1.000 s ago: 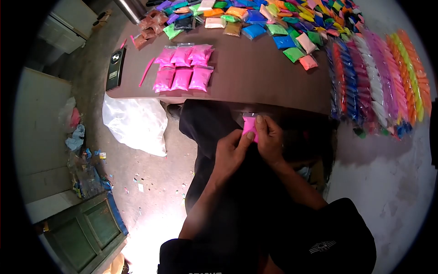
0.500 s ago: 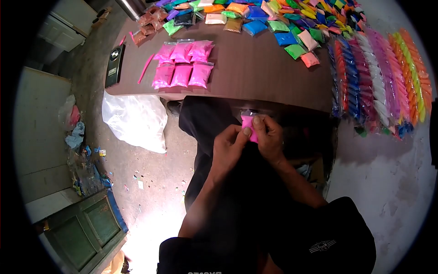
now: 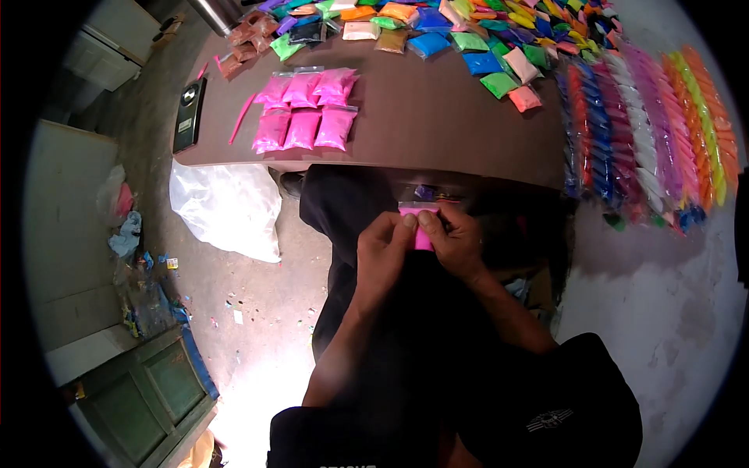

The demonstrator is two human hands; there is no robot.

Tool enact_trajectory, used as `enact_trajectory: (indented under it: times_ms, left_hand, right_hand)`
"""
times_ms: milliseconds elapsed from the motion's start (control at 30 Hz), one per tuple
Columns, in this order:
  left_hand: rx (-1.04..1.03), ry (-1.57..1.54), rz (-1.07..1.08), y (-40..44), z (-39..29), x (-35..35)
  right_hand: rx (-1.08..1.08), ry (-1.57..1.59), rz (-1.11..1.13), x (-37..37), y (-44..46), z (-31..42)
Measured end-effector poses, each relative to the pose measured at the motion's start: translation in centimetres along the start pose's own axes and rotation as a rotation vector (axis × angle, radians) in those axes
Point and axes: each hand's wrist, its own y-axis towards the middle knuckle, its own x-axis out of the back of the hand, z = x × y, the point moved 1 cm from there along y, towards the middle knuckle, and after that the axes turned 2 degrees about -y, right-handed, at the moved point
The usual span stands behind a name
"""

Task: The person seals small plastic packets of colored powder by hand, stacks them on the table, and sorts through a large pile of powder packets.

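Between my two hands, over my lap and just below the table edge, is a small clear bag of pink material [image 3: 422, 240]. My left hand [image 3: 383, 251] pinches it from the left, the thumb near its upper part. On the other side my right hand [image 3: 456, 241] grips it, both thumbs close together. The bag's clear top strip shows above the thumbs. Several filled pink bags [image 3: 303, 129] lie in two rows on the brown table [image 3: 437, 125], with a thin pink strip [image 3: 242, 118] to their left.
Many coloured bags [image 3: 499, 83] cover the table's far side. A dark device [image 3: 188, 117] lies at its left edge, a metal cylinder [image 3: 216, 14] behind. Long packs of twisted colours [image 3: 644, 132] are at the right. White plastic [image 3: 226, 207] hangs low at the left.
Both thumbs have come together higher on the pink bag, which now sits wider and more upright between my hands. The whole view has shifted slightly.
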Motion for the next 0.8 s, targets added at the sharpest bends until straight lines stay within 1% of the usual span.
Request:
enact_trajectory:
  times_ms: [33,100,233,300,400,533,600,700,800]
  left_hand:
    - [0.002,-0.002,0.002,0.0,0.2,0.1]
    - [-0.028,0.010,0.022,0.0,0.6,0.4]
    - [-0.012,0.019,0.032,-0.2,0.9,0.4]
    - [0.004,0.005,0.031,-0.3,0.2,-0.1]
    - [-0.014,-0.013,-0.019,-0.2,-1.2,-0.9]
    - [-0.010,-0.006,-0.027,0.0,0.0,-0.4]
    - [-0.037,-0.058,-0.005,-0.1,0.4,-0.2]
    - [-0.074,-0.045,-0.009,-0.2,0.8,-0.1]
    - [-0.040,-0.071,-0.001,-0.4,0.4,-0.3]
  right_hand:
    - [-0.002,-0.003,-0.001,0.0,-0.1,0.0]
    - [-0.094,0.156,0.030,-0.2,-0.3,-0.3]
    - [-0.107,0.143,0.025,-0.2,-0.5,-1.4]
    - [-0.076,0.268,-0.009,-0.4,-0.4,-2.0]
    - [-0.044,0.257,0.002,-0.1,-0.2,-1.9]
    - [-0.013,0.196,0.056,0.2,-0.1,-1.3]
    - [-0.069,0.197,0.049,0.1,-0.4,-1.0]
    - [-0.076,0.163,0.033,0.0,-0.6,-1.1]
    - [-0.093,0.214,0.047,0.1,-0.8,-1.8]
